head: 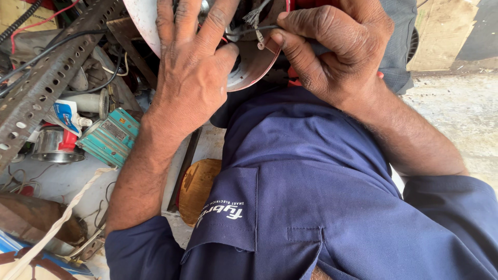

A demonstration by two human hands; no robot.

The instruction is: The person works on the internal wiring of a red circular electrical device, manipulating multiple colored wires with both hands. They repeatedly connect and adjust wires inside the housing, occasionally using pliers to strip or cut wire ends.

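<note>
Overhead, wire [248, 30] pinched in right hand [332, 49], left hand [189, 62] beside

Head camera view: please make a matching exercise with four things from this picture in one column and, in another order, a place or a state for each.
Things:
1. left hand
2. right hand
3. teal box
4. perforated metal bar

Places or states:
A. slants across the upper left corner
B. pinches a dark wire at the top
C. lies flat on the white disc
D. sits beside the left forearm

Pairs: 1-C, 2-B, 3-D, 4-A
</note>
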